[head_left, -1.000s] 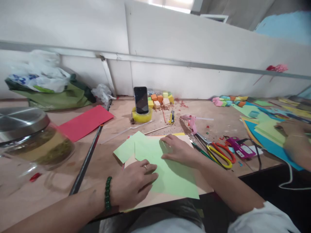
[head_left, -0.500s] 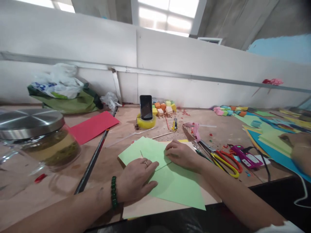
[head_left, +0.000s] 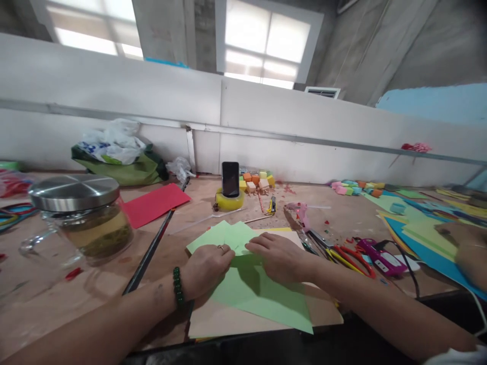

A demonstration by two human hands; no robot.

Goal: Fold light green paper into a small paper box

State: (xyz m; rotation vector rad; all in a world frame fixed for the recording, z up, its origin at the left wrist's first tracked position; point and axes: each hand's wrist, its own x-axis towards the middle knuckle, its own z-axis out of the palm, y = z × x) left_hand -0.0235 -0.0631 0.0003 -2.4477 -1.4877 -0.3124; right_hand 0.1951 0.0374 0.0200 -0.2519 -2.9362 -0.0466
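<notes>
On the near side of the yellow tape roll (head_left: pixel 229 203), between and partly beneath left hand (head_left: pixel 209 268) and right hand (head_left: pixel 280 257): green paper (head_left: pixel 266 299), layered, long axis unclear, lowest corner pointing away from the roll. Nearer and left of the roll, with left fingers curled, pinch hidden; nearer and right, with fingers bent close together, grip likewise unclear. Equally close, both.

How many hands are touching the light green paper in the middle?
2: the left hand is on the left of the light green paper, and the right hand is on the right. Some fingertips are hidden. Another person's hand is far right, away from it.
</notes>
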